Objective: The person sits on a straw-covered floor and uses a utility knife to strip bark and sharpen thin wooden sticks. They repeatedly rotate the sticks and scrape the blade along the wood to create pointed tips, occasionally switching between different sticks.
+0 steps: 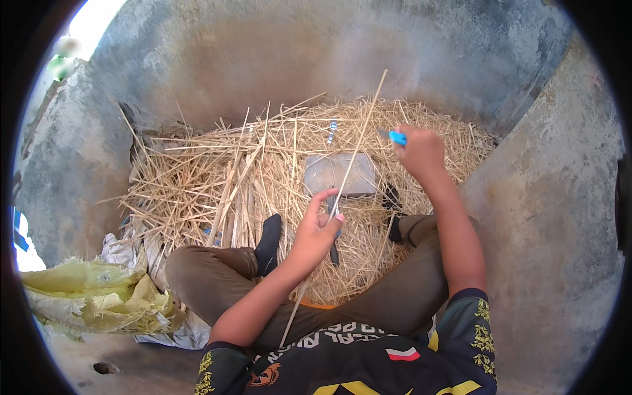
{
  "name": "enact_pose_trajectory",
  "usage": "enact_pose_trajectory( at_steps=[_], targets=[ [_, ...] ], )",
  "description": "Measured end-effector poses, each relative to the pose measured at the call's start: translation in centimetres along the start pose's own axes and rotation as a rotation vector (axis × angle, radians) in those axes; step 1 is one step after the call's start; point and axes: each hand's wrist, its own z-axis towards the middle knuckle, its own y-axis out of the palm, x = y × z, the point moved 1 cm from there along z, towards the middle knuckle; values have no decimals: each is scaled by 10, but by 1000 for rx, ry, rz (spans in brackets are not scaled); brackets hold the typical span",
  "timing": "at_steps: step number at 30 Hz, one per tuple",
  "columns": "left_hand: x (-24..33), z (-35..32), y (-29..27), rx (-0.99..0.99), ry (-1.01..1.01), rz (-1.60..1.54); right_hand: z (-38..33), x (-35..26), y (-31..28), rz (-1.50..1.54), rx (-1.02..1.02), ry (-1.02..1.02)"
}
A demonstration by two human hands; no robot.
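Pinched between thumb and fingers of left hand: long pale straw stalk, running on a slant from near the lap up past the far edge of the straw heap. Right hand clenched round a blue-handled cutter, blade end pointing left, close beside the stalk's upper stretch; contact between blade and stalk not clear. Stalk crossing over a flat grey stone slab lying on the straw pile just beyond the left hand. Dark slim tool lying on the straw under the left hand, partly hidden. Seated cross-legged, olive trousers, black-socked foot tucked toward the pile, second dark foot by the right knee. Straw spread wide across the ground, loose stalks sticking out at the left and back. Small pale blue-marked scrap at the far side of the heap. Crumpled yellow-green sack and grey-white sheeting at lower left. Rough grey concrete wall curving behind, grey concrete slab on the right
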Motion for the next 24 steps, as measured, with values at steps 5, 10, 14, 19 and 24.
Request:
enact_pose_trajectory(
  at_steps=[5, 10, 14, 19, 24],
  targets=[
    [7, 7, -14, 84, -124, -221, -7, -33, 10, 108, -35, -175],
    [1, 3, -12, -81, -74, -247, -21, -47, 33, 175, -65, -186],
    [3, -3, -4, -92, -28, -250, -25, -64, 34, 155, -35, -190],
    [-3, -13, 6, -27, 41, -202, -15, -66, 34, 89, -70, -20],
    [-3, -24, 16, -119, -13, -243, 8, -34, 27, 71, -61, 105]
  ],
)
